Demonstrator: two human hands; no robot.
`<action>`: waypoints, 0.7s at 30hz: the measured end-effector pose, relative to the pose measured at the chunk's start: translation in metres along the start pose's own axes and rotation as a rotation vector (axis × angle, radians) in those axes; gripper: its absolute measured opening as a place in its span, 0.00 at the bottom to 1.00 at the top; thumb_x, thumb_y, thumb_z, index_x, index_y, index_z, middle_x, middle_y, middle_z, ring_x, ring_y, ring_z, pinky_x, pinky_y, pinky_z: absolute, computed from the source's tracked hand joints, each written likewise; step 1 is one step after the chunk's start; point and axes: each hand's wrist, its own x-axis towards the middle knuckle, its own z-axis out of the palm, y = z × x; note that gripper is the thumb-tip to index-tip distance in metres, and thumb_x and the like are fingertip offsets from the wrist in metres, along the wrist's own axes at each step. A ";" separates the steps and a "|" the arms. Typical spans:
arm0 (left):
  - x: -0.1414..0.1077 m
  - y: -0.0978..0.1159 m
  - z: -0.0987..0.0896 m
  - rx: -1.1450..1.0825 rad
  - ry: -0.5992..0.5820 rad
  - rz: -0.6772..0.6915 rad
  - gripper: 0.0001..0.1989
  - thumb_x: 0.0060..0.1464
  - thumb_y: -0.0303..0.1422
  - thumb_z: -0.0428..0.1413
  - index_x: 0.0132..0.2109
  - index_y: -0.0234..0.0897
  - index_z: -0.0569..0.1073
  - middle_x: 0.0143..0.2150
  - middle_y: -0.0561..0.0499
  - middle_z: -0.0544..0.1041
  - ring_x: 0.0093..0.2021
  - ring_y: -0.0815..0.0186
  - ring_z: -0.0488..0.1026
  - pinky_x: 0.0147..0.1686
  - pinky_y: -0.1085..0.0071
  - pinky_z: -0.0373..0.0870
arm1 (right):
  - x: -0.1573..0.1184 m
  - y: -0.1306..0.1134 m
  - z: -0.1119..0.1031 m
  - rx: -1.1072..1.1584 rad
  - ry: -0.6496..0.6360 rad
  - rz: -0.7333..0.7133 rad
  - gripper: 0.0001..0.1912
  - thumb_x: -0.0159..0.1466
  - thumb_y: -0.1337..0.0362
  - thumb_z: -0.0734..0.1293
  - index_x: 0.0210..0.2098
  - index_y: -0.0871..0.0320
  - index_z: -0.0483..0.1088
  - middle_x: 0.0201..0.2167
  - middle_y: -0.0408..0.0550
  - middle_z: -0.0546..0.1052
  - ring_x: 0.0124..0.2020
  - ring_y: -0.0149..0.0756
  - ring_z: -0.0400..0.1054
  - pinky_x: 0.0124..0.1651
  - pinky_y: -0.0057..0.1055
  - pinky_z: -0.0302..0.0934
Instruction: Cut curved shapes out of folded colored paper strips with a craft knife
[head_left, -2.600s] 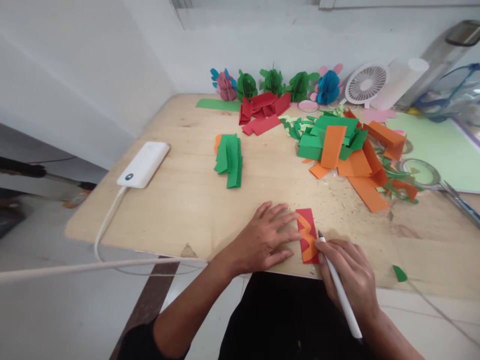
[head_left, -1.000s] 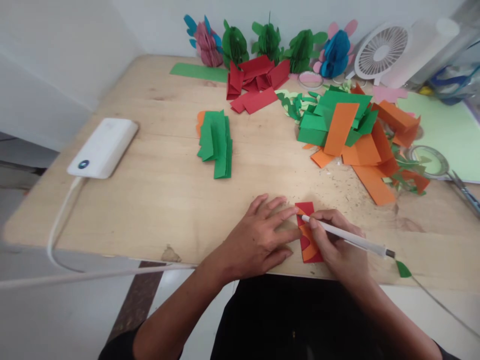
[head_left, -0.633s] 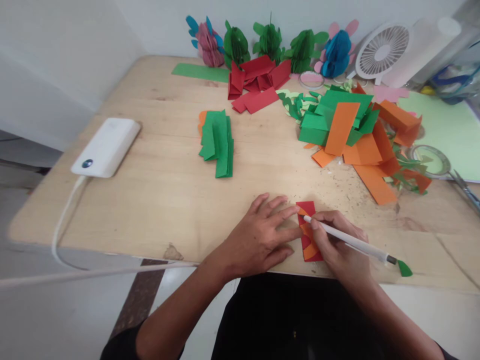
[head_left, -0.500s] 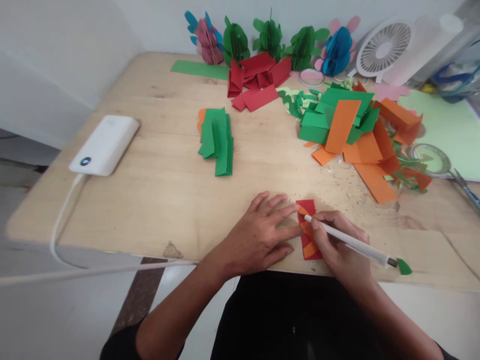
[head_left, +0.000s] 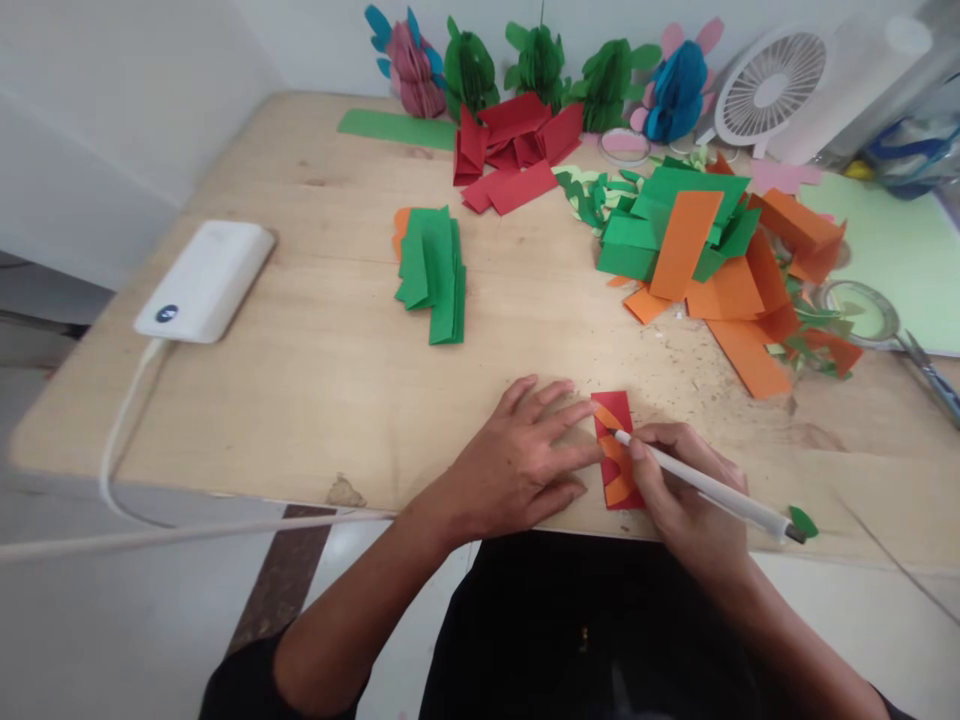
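Observation:
A small red paper rectangle (head_left: 616, 404) lies near the front edge of the table, with an orange paper cutout (head_left: 616, 490) on top of it. My left hand (head_left: 529, 460) rests flat with fingers spread; its fingertips touch the left side of these papers. My right hand (head_left: 686, 490) grips a white pencil (head_left: 720, 488), the dark tip set down at the edge of the orange cutout. Part of the papers is hidden under my right fingers. Just by the pencil's back end is a small green leaf-shaped piece (head_left: 803, 520).
Folded green strips (head_left: 442, 275) lie ahead of my left hand. Red strips (head_left: 517, 140), a green and orange paper pile (head_left: 682, 250), tape (head_left: 862, 308) and scissors (head_left: 930, 375) lie farther off. A white power bank (head_left: 206, 280) with a cable sits left. A fan (head_left: 772, 90) stands behind.
The pencil tip has moved slightly right and down along the orange cutout's edge. My left hand stays in place. The whole view has shifted a little.

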 end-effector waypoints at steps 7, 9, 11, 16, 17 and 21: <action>0.000 0.000 0.000 -0.010 -0.004 -0.001 0.15 0.62 0.39 0.53 0.54 0.46 0.74 0.67 0.47 0.64 0.69 0.49 0.53 0.67 0.43 0.44 | -0.003 0.000 -0.002 -0.033 0.017 0.000 0.06 0.65 0.62 0.64 0.32 0.54 0.69 0.24 0.42 0.76 0.21 0.29 0.68 0.27 0.27 0.63; 0.000 0.000 0.000 -0.009 -0.004 -0.005 0.15 0.62 0.40 0.53 0.54 0.46 0.74 0.67 0.47 0.64 0.69 0.49 0.53 0.67 0.44 0.43 | -0.004 0.001 -0.002 -0.026 0.000 0.017 0.06 0.66 0.62 0.64 0.32 0.54 0.69 0.24 0.42 0.76 0.22 0.29 0.68 0.27 0.27 0.63; 0.000 0.000 0.000 -0.006 -0.004 -0.007 0.15 0.63 0.40 0.53 0.54 0.46 0.74 0.67 0.47 0.64 0.69 0.49 0.54 0.67 0.44 0.43 | -0.005 0.002 -0.003 -0.022 -0.015 0.035 0.06 0.66 0.61 0.64 0.32 0.54 0.69 0.24 0.42 0.76 0.22 0.29 0.67 0.26 0.27 0.62; 0.000 0.000 0.000 0.002 -0.006 -0.001 0.15 0.62 0.40 0.53 0.54 0.47 0.74 0.67 0.47 0.65 0.69 0.48 0.54 0.66 0.43 0.44 | -0.001 0.000 -0.003 0.017 -0.017 0.069 0.08 0.65 0.60 0.64 0.32 0.55 0.70 0.21 0.40 0.74 0.18 0.27 0.63 0.22 0.25 0.57; 0.000 0.000 0.000 0.002 -0.007 0.000 0.15 0.62 0.39 0.53 0.54 0.47 0.74 0.67 0.47 0.65 0.69 0.48 0.54 0.66 0.43 0.44 | 0.000 -0.001 -0.003 0.027 -0.018 0.078 0.08 0.65 0.60 0.64 0.32 0.55 0.70 0.20 0.39 0.74 0.17 0.27 0.63 0.21 0.25 0.57; 0.000 0.000 0.000 0.001 -0.010 0.000 0.16 0.62 0.39 0.53 0.56 0.47 0.73 0.67 0.46 0.65 0.69 0.48 0.54 0.66 0.43 0.44 | 0.004 -0.002 -0.003 0.053 -0.056 0.097 0.09 0.65 0.59 0.64 0.30 0.55 0.71 0.20 0.40 0.74 0.19 0.28 0.65 0.23 0.25 0.58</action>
